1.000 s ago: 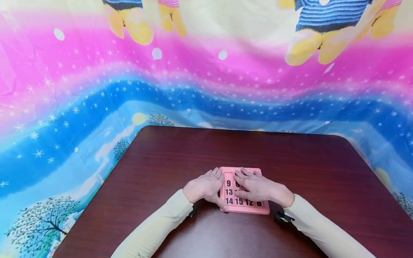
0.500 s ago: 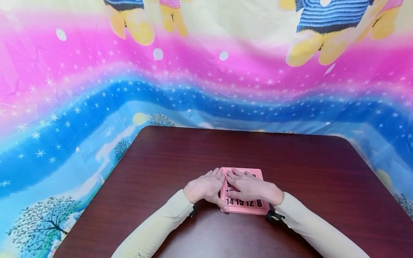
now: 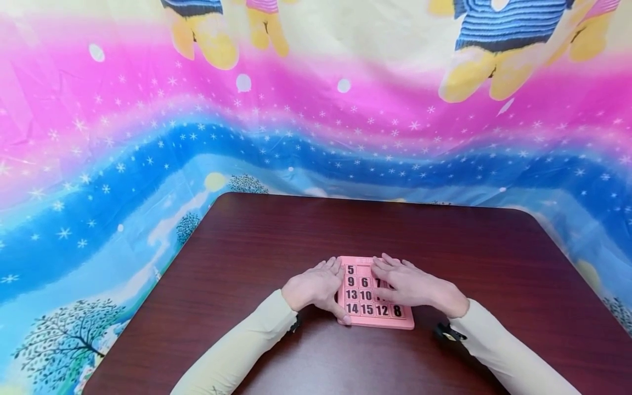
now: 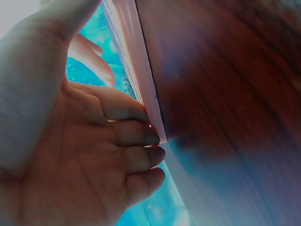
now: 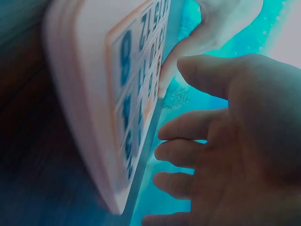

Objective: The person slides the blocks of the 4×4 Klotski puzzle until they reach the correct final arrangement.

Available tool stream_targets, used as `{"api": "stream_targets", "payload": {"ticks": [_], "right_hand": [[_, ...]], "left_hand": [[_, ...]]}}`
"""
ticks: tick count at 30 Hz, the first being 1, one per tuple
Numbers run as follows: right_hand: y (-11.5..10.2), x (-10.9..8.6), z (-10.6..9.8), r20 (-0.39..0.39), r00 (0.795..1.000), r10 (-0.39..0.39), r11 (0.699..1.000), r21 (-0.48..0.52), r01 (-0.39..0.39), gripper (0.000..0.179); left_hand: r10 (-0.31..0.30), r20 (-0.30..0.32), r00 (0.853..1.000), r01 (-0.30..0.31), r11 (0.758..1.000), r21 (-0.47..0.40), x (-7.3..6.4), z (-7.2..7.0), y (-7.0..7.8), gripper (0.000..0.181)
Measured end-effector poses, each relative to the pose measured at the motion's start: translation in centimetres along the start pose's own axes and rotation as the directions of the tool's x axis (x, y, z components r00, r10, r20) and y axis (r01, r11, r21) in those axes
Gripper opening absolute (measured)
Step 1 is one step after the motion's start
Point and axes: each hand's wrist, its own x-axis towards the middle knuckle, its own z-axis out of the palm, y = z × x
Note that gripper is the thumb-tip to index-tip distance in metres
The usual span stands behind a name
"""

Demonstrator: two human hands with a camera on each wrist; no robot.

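Note:
A pink sliding number puzzle (image 3: 366, 295) lies flat on the table, its tiles printed with black numbers. Tile 5 (image 3: 350, 270) is in the top left cell, with a gap just right of it. My left hand (image 3: 314, 287) rests along the puzzle's left side, thumb at the near left corner. In the left wrist view its fingertips touch the puzzle's side edge (image 4: 149, 77). Over the right part of the puzzle is my right hand (image 3: 417, 285), fingers extended, hiding several tiles. The right wrist view shows these fingers apart from the tile face (image 5: 136, 94).
The dark brown table (image 3: 276, 230) extends around the puzzle on all sides. Behind it hangs a patterned cloth (image 3: 316, 126) in pink and blue. A black wrist strap (image 3: 450, 332) shows below my right sleeve.
My right hand has moved left across the puzzle, then back right. Tile 5 now sits in the top left cell, where the gap was; the gap is one cell right. My left hand stays put.

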Motion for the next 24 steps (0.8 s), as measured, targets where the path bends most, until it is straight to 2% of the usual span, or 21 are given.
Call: {"api": "stream_targets", "payload": {"ticks": [6,14,24], "right_hand": [[0.86,-0.70,0.31,0.008,1.000,0.021,1.000,0.008,-0.021,0.069],[0.98,-0.79,0.73,0.031,0.999,0.035,0.999,0.001,-0.035,0.068],[0.29,-0.36,0.90,0.005,0.999,-0.034,0.999,-0.011,0.034,0.066]], "left_hand": [[-0.005,-0.006,1.000,0.005,1.000,-0.005,-0.07,0.00,0.02,0.128],[-0.008,-0.007,1.000,0.008,1.000,-0.014,0.01,0.02,0.07,0.128],[0.002,-0.016,1.000,-0.002,1.000,0.022,-0.10,-0.05,0.13,0.127]]}}
